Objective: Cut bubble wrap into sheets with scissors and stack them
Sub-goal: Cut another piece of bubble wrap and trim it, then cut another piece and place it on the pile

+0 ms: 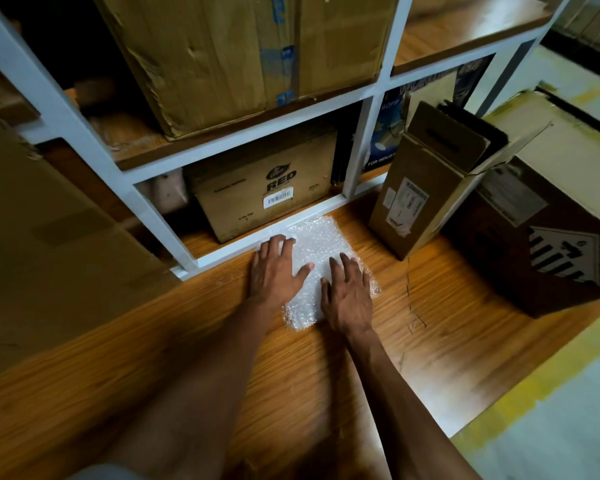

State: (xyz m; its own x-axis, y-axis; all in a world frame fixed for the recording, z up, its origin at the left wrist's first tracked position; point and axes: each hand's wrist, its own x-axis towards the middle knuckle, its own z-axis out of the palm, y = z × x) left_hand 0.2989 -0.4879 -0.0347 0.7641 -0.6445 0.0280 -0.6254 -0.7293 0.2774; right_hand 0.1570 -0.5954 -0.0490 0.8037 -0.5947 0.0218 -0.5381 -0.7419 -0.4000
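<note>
Presently noted: left hand (274,271) and right hand (349,292) flat, fingers extended, pressing bubble wrap (317,244) onto counter (187,341).

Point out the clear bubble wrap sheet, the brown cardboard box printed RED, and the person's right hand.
clear bubble wrap sheet (321,239): head view, bare far part beyond the fingers.
brown cardboard box printed RED (267,188): head view, front face, low in the shelf.
right hand (349,294): head view, back of the hand, flat on the sheet.

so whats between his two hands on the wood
Bubble wrap: the head view shows the left hand and right hand both flat on it, with a bare strip of the sheet in between.
</note>
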